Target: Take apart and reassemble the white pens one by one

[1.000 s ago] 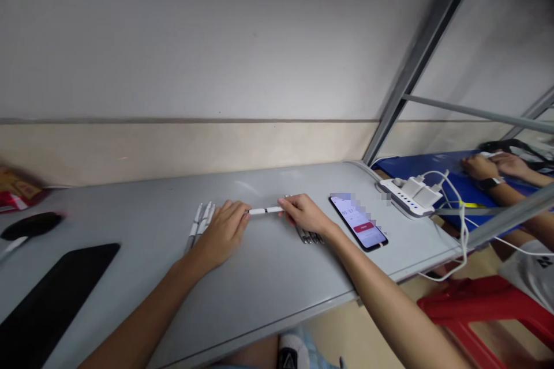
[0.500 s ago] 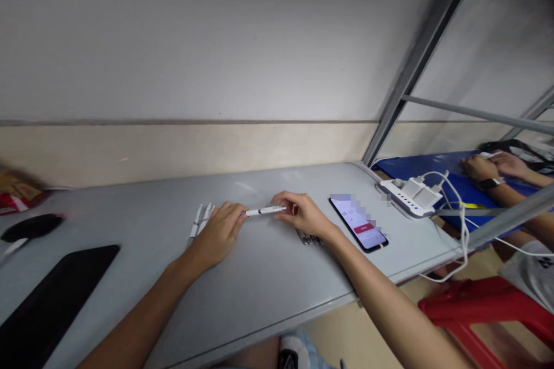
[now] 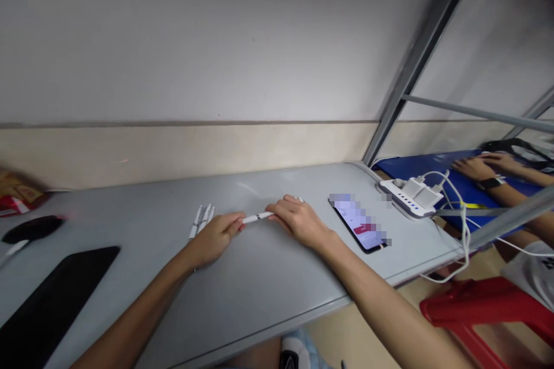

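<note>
Pen (image 3: 258, 217) bridges the two hands, held slantwise at the grey desk (image 3: 268, 288); the left hand (image 3: 219, 236) has its grip pinched on one end, the right hand (image 3: 300, 222) its grip closed over the other; from where I stand, I can't tell whether it touches the desktop; more pens (image 3: 199, 219) lie together by the left hand, partly hidden behind it; a lit phone (image 3: 346, 219) lies right of the right hand, near a power strip (image 3: 402, 199); another person's hands (image 3: 476, 168) are over a blue surface (image 3: 433, 164).
</note>
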`<state>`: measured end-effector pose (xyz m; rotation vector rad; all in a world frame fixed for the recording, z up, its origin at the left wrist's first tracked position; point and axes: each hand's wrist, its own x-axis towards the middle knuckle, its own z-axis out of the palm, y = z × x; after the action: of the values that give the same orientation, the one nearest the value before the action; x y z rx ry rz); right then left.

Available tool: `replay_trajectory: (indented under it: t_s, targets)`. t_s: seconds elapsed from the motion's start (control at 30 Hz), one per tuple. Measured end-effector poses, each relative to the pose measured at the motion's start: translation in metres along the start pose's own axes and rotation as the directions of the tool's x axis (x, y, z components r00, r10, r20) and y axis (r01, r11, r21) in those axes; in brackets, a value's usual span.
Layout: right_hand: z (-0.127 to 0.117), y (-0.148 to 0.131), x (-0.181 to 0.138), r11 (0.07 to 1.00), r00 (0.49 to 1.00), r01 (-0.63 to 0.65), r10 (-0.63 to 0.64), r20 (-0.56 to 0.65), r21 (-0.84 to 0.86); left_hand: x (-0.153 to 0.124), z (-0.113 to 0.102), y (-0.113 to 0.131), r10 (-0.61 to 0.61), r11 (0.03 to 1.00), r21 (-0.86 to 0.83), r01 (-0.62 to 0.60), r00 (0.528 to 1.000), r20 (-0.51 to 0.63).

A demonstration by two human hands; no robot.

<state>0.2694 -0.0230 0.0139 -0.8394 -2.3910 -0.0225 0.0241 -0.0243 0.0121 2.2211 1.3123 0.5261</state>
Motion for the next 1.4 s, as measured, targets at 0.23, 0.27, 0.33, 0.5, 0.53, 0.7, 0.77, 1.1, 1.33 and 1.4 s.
replay_trajectory:
  t_s: [0.23, 0.27, 0.33, 0.5, 0.53, 0.7, 0.77, 1.1, 1.33, 1.4]
  targets:
    - [0.007, 0.002, 0.000, 0.981, 0.983, -0.176, 0.171, 0.064, 0.079, 0.003, 0.009, -0.002, 0.025, 0.994, 0.107, -0.012, 0.993, -0.118]
    - [0.007, 0.003, 0.001, 0.961, 0.973, -0.226, 0.217, 0.073, 0.157, 0.003, 0.010, 0.000, 0.036, 0.993, 0.116, -0.020, 0.989, -0.141]
    - [0.008, 0.006, 0.003, 0.862, 0.940, -0.339, 0.328, 0.095, 0.376, 0.003, 0.010, 0.003, 0.063, 0.993, 0.112, -0.044, 0.984, -0.170]
    - [0.007, 0.011, 0.011, 0.208, 0.835, -0.345, 0.513, 0.199, 0.915, 0.001, 0.009, 0.011, 0.153, 0.988, 0.064, -0.143, 0.973, -0.175]
    - [0.007, 0.012, 0.012, 0.050, 0.815, -0.305, 0.530, 0.233, 0.951, 0.001, 0.009, 0.011, 0.165, 0.985, 0.077, -0.153, 0.967, -0.193]
    - [0.004, 0.024, 0.009, -0.398, 0.775, -0.123, 0.534, 0.338, 0.909, 0.004, 0.002, 0.002, 0.136, 0.959, 0.280, -0.040, 0.934, -0.331]
    - [0.003, 0.028, 0.007, -0.431, 0.784, -0.087, 0.527, 0.329, 0.898, 0.004, -0.003, -0.005, 0.112, 0.928, 0.371, 0.043, 0.916, -0.386]
    - [0.000, 0.031, 0.008, -0.493, 0.815, 0.003, 0.506, 0.284, 0.870, -0.001, -0.024, -0.021, -0.140, 0.762, 0.527, 0.376, 0.890, -0.434]
    - [-0.002, 0.036, 0.007, -0.466, 0.810, 0.018, 0.525, 0.261, 0.884, 0.000, -0.023, -0.021, -0.225, 0.710, 0.565, 0.420, 0.896, -0.383]
    - [-0.003, 0.036, 0.007, -0.456, 0.809, 0.016, 0.529, 0.257, 0.890, 0.000, -0.022, -0.023, -0.220, 0.700, 0.580, 0.417, 0.898, -0.380]
